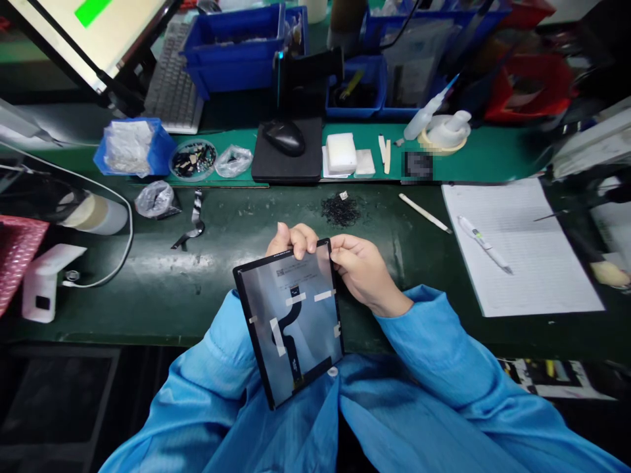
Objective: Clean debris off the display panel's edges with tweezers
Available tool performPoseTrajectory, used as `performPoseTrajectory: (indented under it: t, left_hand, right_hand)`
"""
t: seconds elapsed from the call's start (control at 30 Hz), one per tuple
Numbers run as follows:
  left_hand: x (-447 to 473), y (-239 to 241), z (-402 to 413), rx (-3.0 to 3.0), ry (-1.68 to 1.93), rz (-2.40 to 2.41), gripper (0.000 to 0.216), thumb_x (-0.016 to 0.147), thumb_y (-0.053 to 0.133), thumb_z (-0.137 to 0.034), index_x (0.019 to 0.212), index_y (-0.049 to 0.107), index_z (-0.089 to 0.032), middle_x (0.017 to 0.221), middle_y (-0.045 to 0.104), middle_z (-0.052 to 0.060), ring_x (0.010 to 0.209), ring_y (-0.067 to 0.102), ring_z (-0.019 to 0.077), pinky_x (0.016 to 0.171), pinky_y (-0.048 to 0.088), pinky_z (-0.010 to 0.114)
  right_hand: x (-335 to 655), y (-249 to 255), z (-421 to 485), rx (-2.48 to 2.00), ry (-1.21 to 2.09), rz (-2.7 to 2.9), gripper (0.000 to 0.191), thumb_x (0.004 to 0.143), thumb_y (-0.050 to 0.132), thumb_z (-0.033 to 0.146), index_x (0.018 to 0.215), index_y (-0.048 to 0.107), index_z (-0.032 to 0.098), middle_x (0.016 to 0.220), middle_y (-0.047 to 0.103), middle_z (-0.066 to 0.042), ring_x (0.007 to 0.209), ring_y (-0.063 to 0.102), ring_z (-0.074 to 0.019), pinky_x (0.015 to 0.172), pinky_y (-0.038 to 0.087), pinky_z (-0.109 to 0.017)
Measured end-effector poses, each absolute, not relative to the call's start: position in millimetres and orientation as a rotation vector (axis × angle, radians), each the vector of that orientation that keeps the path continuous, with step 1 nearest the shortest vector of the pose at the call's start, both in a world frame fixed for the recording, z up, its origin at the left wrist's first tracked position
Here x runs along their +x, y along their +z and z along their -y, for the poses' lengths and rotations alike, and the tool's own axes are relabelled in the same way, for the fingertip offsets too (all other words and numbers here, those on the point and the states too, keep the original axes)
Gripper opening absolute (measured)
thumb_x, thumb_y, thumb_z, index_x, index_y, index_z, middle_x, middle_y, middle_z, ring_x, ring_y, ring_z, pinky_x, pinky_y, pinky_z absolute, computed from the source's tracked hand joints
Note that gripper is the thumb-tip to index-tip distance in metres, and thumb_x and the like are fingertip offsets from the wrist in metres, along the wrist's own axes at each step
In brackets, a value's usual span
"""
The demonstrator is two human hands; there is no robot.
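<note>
1. The person holds a thin, black-framed rectangular display panel point(261, 302) with its grey back side up. It is tilted in the air in front of the chest, partly over the near edge of the dark green surface point(221, 263) and partly over the blue coat.
2. The left hand point(293, 240) curls its fingers over the top edge of the display panel; the rest of this hand is hidden behind it. The right hand point(362, 270) is closed on the upper right edge.
3. Both hands grip only the top end, so the low corner hangs free. Probably a loose grip can let the thin panel slip and hit the surface edge.
4. A flat black flex cable point(290, 318) lies on the grey back, fixed with small pieces of white tape. A finger or a sleeve that catches it may lift the tape or bend the cable.
5. A small pile of black bits point(341, 210) lies just beyond the hands. It could scratch the display panel if the two touch.
6. On the surface there are also a white lined notebook point(522, 263) with a white pen point(483, 244), a thin white stick point(424, 213), a black mouse point(284, 136) on a dark pad and a white foam block point(341, 152).
7. At the back stand blue plastic bins point(231, 46), a grey keyboard point(172, 79) and a bright monitor point(93, 33). The place looks like a crowded work station.
</note>
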State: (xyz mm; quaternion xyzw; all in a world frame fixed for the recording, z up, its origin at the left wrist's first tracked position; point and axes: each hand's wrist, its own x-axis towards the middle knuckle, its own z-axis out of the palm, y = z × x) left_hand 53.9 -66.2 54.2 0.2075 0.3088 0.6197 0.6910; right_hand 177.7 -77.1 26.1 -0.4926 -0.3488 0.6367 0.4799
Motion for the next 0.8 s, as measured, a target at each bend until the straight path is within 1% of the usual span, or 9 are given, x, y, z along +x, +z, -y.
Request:
performPoseTrajectory:
  t: [0.07,0.17,0.27,0.43,0.53,0.6,0.7,0.8]
  left_hand:
    - [53.4,53.1,67.2,0.466,1.392,-0.651,0.072,0.108,0.027,-0.043,0.044,0.047,-0.017,0.062,0.043,0.003,0.056,0.046,0.0115,0.060,0.042,0.027]
    - [54.8,52.3,68.2,0.459,1.401,-0.633,0.072,0.108,0.023,-0.039,0.044,0.046,-0.017,0.062,0.042,0.003,0.055,0.046,0.0117,0.060,0.042,0.027]
    - [55.7,51.5,68.1,0.460,1.407,-0.649,0.071,0.108,0.026,-0.042,0.044,0.045,-0.017,0.061,0.043,0.003,0.055,0.048,0.0118,0.060,0.042,0.027]
    - [56.1,56.1,68.1,0.426,1.401,-0.658,0.072,0.108,0.023,-0.040,0.044,0.045,-0.017,0.062,0.043,0.003,0.054,0.045,0.0115,0.058,0.042,0.027]
    - [57.4,59.6,68.1,0.415,1.390,-0.727,0.073,0.108,0.025,-0.043,0.042,0.042,-0.017,0.060,0.041,0.002,0.053,0.044,0.0112,0.058,0.042,0.027]
    - [57.6,58.9,67.5,0.431,1.388,-0.732,0.073,0.108,0.024,-0.043,0.042,0.042,-0.017,0.059,0.041,0.002,0.053,0.045,0.0114,0.058,0.041,0.027]
    - [56.0,54.5,66.8,0.443,1.401,-0.678,0.073,0.108,0.021,-0.040,0.043,0.045,-0.017,0.060,0.042,0.003,0.055,0.047,0.0120,0.058,0.042,0.027]
    - [54.6,52.0,67.1,0.453,1.394,-0.642,0.072,0.108,0.022,-0.040,0.044,0.047,-0.017,0.062,0.043,0.003,0.056,0.046,0.0121,0.060,0.042,0.028]
  right_hand:
    - [177.7,25.0,76.8,-1.211,1.550,0.850,0.011,0.066,0.064,0.022,0.073,0.070,0.018,0.064,0.063,0.002,0.059,0.051,-0.0116,0.056,0.039,-0.025]
    - [177.6,23.3,77.0,-1.221,1.520,0.859,0.011,0.064,0.063,0.020,0.072,0.070,0.018,0.060,0.060,0.004,0.055,0.047,-0.0101,0.054,0.036,-0.024]
    - [177.2,23.4,77.3,-1.212,1.504,0.866,0.014,0.062,0.062,0.018,0.073,0.070,0.018,0.061,0.062,0.004,0.056,0.048,-0.0099,0.054,0.036,-0.024]
    - [176.7,25.5,77.5,-1.213,1.518,0.855,0.011,0.066,0.064,0.022,0.073,0.071,0.017,0.062,0.063,0.003,0.057,0.048,-0.0097,0.054,0.035,-0.024]
    - [177.1,25.1,78.0,-1.215,1.508,0.864,0.012,0.064,0.062,0.020,0.072,0.071,0.017,0.059,0.059,0.005,0.054,0.044,-0.0085,0.053,0.032,-0.024]
    - [177.1,24.8,78.4,-1.215,1.503,0.870,0.014,0.062,0.061,0.018,0.072,0.070,0.018,0.057,0.058,0.006,0.052,0.043,-0.0081,0.052,0.031,-0.023]
    - [176.3,25.9,78.6,-1.225,1.508,0.855,0.013,0.062,0.061,0.019,0.072,0.070,0.018,0.060,0.061,0.004,0.055,0.046,-0.0094,0.053,0.034,-0.024]
    - [175.3,27.3,78.2,-1.228,1.526,0.831,0.011,0.065,0.063,0.021,0.072,0.070,0.018,0.062,0.063,0.003,0.057,0.050,-0.0108,0.054,0.037,-0.025]
